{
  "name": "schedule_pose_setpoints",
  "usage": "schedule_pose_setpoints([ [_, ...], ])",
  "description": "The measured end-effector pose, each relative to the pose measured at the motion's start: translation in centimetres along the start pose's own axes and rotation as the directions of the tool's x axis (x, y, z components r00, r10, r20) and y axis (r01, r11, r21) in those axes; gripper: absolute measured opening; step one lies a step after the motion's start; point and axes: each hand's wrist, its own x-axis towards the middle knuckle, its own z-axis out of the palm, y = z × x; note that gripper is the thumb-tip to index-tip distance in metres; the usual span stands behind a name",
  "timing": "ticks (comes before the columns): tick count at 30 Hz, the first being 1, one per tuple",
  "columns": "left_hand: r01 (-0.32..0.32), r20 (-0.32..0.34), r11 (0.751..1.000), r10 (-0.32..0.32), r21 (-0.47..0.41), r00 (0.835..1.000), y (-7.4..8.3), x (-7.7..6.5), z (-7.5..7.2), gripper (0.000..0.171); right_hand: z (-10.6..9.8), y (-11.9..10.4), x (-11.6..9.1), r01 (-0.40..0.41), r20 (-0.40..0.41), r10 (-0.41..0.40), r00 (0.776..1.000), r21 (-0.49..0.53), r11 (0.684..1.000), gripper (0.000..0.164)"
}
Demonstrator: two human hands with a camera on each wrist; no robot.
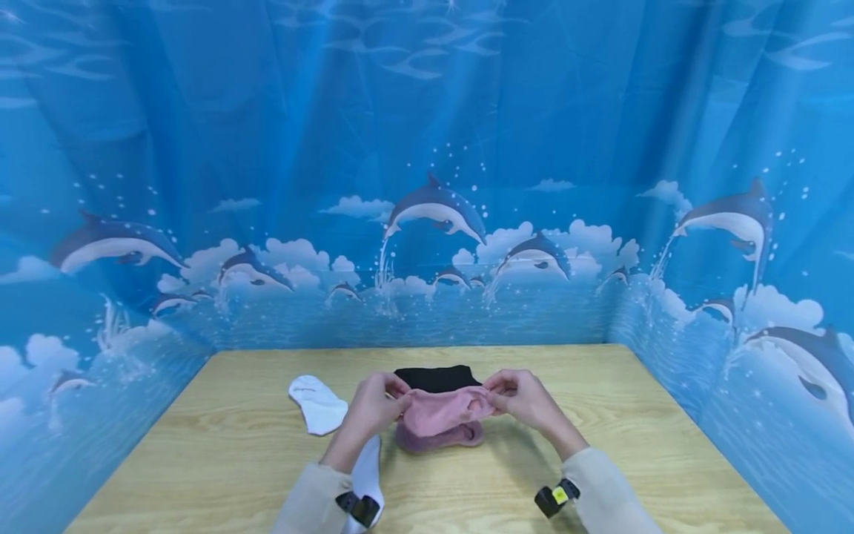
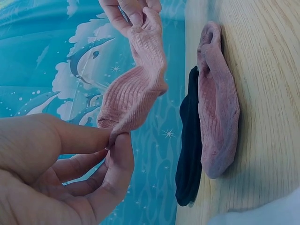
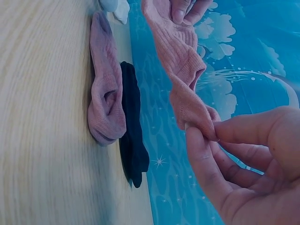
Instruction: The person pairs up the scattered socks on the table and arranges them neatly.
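Note:
Both hands hold one light pink sock stretched between them above the wooden table. My left hand pinches one end of the sock between thumb and finger. My right hand pinches the other end the same way. Directly below lies a second, darker pink sock, flat on the table. A black sock lies just behind it.
A white sock lies to the left of the hands, and another white sock sits under my left forearm. Blue dolphin-print curtains wall the table on three sides.

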Motion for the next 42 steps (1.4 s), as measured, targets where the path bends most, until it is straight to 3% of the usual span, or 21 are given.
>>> schedule_pose_setpoints([
  [19, -0.003, 0.01, 0.999, 0.003, 0.043, 1.0, 0.21, -0.07, 0.07, 0.004, 0.24, 0.38, 0.0, 0.018, 0.015, -0.018, 1.0, 0.011, 1.0, 0.019],
  [42, -0.003, 0.018, 0.999, 0.002, 0.047, 1.0, -0.57, 0.09, 0.28, 0.003, 0.59, 0.64, 0.04, -0.04, -0.008, 0.04, 0.999, -0.041, 0.998, 0.016],
])
